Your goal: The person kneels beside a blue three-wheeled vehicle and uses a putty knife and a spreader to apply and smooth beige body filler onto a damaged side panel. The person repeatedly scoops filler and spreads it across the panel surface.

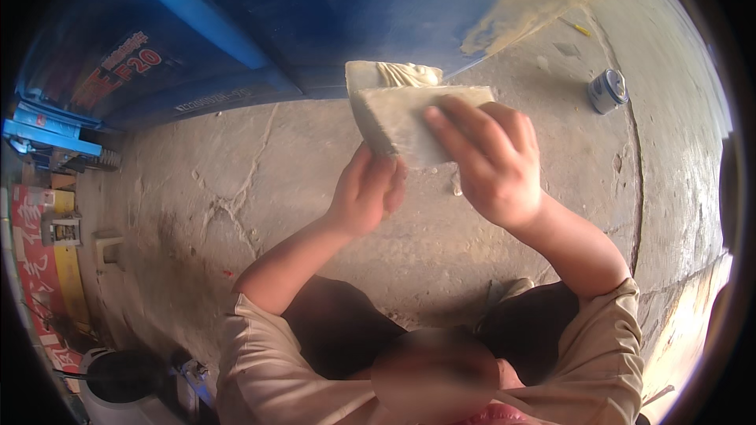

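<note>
I see the right hand [496, 157] pinching a pale spreader [413, 122], long axis running left across the board [359, 75]; left hand [366, 193] curled round the board's lower end.

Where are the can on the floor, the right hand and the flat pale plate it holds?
Can [605, 94]: head view, on its side wall.
Right hand [499, 160]: head view, on its back.
Flat pale plate [416, 120]: head view, on its broad face.
</note>
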`<control>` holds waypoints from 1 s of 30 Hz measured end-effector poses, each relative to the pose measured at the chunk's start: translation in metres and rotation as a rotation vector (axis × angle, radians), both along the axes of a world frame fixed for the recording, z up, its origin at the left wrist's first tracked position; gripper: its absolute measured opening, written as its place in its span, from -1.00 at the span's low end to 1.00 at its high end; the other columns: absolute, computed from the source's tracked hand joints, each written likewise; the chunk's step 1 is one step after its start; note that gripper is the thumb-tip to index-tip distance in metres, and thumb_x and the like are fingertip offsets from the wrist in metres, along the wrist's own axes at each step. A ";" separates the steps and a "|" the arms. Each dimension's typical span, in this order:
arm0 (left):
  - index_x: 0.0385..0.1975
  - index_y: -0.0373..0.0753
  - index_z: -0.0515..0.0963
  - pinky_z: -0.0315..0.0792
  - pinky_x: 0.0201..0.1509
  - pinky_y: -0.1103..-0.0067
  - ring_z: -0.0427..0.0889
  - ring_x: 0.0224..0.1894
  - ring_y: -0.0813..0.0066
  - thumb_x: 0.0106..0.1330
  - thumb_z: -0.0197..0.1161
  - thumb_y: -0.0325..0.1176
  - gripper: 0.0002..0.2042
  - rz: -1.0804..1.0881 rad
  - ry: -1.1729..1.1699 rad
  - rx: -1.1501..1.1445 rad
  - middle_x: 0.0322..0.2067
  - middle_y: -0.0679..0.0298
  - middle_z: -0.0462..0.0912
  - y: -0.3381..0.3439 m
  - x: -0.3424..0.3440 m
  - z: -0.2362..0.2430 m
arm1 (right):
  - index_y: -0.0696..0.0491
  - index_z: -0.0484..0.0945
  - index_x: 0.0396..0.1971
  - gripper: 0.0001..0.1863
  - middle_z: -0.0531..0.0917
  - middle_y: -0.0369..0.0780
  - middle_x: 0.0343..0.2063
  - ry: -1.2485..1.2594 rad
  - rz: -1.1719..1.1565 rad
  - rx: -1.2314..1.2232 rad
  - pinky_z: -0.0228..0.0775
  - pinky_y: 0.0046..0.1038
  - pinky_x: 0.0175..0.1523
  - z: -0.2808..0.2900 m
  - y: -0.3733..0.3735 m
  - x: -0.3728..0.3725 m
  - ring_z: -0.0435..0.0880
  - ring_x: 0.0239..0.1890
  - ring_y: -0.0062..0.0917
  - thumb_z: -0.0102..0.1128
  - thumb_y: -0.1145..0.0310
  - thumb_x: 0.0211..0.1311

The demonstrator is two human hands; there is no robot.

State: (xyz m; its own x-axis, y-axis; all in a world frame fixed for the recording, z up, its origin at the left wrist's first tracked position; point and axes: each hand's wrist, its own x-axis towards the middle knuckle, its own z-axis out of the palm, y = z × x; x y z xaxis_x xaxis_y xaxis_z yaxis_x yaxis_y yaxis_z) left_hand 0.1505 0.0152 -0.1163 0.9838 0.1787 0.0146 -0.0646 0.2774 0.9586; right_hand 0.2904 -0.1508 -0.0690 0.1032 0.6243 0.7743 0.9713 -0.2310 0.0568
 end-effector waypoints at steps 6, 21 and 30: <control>0.13 -0.25 0.22 0.20 -0.64 0.65 0.25 -0.69 0.65 0.52 -0.24 0.02 -0.54 0.030 0.023 0.115 -0.50 0.31 0.35 0.016 -0.011 0.000 | 0.01 0.61 0.02 -0.46 0.61 -0.31 -0.07 0.274 0.225 -0.183 0.41 -0.46 -0.16 0.004 -0.006 -0.005 0.51 -0.24 -0.46 0.17 0.53 -0.10; -0.43 -0.21 0.29 0.11 -0.67 0.66 0.17 -0.69 0.67 0.36 -0.21 0.34 -0.39 0.164 0.015 -0.070 -0.54 0.42 0.27 0.026 -0.018 0.005 | -0.21 0.66 0.00 -0.40 0.53 -0.37 0.04 -0.451 -0.431 0.323 0.21 -0.50 0.00 0.008 -0.011 0.107 0.45 -0.13 -0.52 0.16 0.48 -0.19; -0.35 -0.22 0.25 0.13 -0.71 0.68 0.18 -0.70 0.69 0.35 -0.19 0.35 -0.39 0.115 -0.005 -0.016 -0.53 0.39 0.27 0.027 -0.016 0.002 | -0.18 0.64 0.02 -0.51 0.49 -0.36 0.07 -0.457 -0.336 0.208 0.35 -0.50 -0.12 -0.052 0.005 0.100 0.46 -0.15 -0.52 0.16 0.37 -0.02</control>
State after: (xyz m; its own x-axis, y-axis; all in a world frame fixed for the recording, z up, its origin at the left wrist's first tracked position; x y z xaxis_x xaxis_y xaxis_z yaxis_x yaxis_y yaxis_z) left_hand 0.1343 0.0424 -0.1147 0.9568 0.2904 0.0153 -0.1013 0.2836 0.9536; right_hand 0.3908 -0.1461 -0.1212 -0.1034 0.4459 0.8891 0.7313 -0.5718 0.3718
